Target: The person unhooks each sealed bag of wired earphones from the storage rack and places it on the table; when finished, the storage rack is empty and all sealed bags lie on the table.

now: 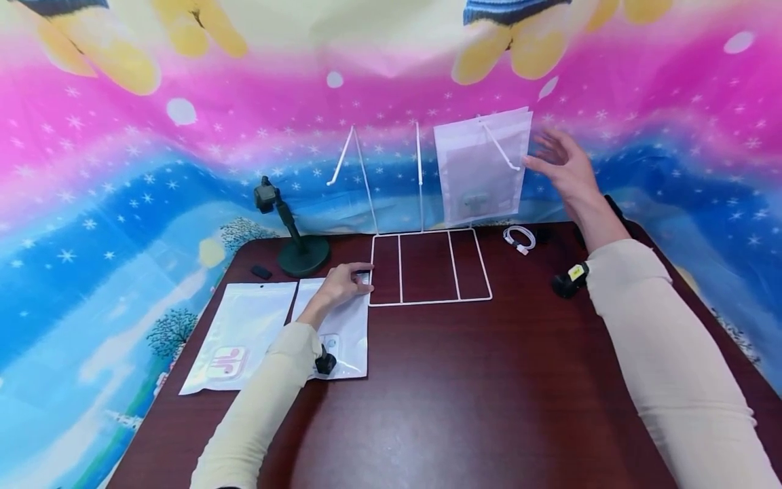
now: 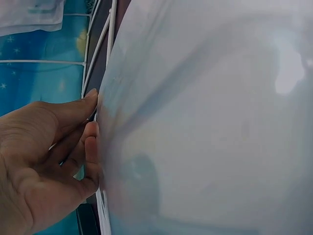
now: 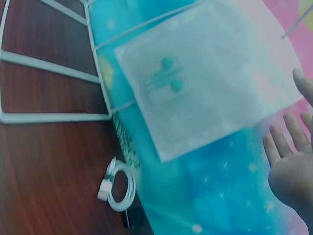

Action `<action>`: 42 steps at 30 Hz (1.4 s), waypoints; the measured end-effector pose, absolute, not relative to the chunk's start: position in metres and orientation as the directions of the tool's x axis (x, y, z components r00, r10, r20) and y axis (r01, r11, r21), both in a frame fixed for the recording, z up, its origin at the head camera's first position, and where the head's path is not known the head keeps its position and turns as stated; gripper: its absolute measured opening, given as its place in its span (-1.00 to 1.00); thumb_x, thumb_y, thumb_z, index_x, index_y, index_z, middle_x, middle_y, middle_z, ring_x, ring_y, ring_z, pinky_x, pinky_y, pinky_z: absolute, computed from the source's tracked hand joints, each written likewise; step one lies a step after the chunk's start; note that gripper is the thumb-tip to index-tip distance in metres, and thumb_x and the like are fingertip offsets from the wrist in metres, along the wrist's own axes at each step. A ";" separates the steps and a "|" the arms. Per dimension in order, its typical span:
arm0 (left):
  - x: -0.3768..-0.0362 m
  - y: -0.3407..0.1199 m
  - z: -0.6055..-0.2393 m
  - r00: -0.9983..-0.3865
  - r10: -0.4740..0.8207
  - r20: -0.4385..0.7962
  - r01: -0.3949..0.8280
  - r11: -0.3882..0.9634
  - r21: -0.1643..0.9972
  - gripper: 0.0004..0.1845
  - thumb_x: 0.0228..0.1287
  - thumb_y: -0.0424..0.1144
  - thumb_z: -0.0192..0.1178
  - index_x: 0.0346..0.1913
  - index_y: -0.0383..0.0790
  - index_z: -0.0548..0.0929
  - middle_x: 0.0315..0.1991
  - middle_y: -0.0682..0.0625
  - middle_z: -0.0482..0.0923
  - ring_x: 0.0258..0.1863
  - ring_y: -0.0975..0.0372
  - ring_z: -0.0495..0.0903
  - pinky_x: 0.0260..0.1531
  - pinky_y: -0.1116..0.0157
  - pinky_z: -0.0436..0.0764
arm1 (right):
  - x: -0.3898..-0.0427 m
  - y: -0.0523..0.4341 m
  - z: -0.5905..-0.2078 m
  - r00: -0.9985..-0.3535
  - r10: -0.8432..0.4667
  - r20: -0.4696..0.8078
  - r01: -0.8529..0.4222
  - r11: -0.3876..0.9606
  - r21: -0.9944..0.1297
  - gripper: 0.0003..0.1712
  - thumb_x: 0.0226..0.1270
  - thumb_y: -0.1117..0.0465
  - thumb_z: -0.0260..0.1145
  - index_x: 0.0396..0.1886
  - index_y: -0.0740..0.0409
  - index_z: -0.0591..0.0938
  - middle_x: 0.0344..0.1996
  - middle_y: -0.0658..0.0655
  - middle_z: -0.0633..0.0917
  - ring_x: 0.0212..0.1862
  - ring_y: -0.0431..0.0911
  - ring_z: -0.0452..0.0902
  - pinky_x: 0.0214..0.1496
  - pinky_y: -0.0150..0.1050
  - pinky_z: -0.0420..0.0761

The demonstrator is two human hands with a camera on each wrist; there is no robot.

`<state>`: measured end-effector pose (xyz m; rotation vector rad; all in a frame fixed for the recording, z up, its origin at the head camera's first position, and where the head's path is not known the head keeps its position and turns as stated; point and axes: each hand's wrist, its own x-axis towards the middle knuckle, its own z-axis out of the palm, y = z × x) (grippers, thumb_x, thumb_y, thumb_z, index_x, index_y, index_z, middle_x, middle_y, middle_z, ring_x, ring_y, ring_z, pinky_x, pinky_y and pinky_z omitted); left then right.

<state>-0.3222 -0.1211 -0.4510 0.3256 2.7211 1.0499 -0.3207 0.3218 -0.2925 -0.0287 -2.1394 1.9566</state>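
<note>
My right grip (image 1: 568,168) is spread wide, holding nothing, just beside the right edge of the white bag (image 1: 467,168), which hangs on the wire rack's (image 1: 400,269) right hook. My left grip (image 1: 342,284) reaches the rack's left base edge; whether it holds the wire, I cannot tell. The desk (image 1: 464,387) gives working room before the rack's front rail.

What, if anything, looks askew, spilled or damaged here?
No spill or damage shows, but the earphone pouch on the rightmost hook of the white wire rack looks slightly askew in the head view: its top edge slopes rather than running level, though the camera angle may exaggerate this.
</note>
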 end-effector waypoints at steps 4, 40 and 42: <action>-0.324 -0.123 -0.452 -0.954 0.280 -0.106 0.138 0.726 0.674 -0.43 0.35 -0.28 0.41 0.41 -0.11 0.58 -0.41 -0.03 0.58 -0.41 0.16 0.49 -0.23 0.24 0.46 | -0.326 0.310 -0.285 -0.966 0.214 0.148 -0.140 0.050 -0.989 -0.10 0.40 0.21 0.45 0.64 -0.25 0.27 0.56 -0.10 0.36 0.62 -0.12 0.10 0.66 -0.08 0.04; -0.321 -0.123 -0.449 -0.948 0.302 -0.097 0.159 0.717 0.679 -0.43 0.36 -0.28 0.41 0.42 -0.12 0.58 -0.41 -0.05 0.54 -0.39 0.15 0.48 -0.25 0.24 0.46 | -0.266 0.305 -0.289 -0.891 0.337 0.303 -0.362 -0.128 -0.923 -0.61 0.21 0.28 0.58 0.06 0.15 0.81 -0.28 0.04 0.80 -0.45 -0.13 0.69 -0.49 -0.32 0.70; -0.321 -0.123 -0.450 -0.948 0.301 -0.098 0.158 0.720 0.676 -0.42 0.36 -0.28 0.41 0.42 -0.12 0.57 -0.40 -0.05 0.54 -0.39 0.15 0.48 -0.24 0.24 0.46 | -0.259 0.307 -0.288 -0.890 0.348 0.294 -0.355 -0.124 -0.927 -0.62 0.20 0.28 0.59 0.05 0.14 0.81 -0.30 0.03 0.80 -0.47 -0.14 0.68 -0.51 -0.33 0.69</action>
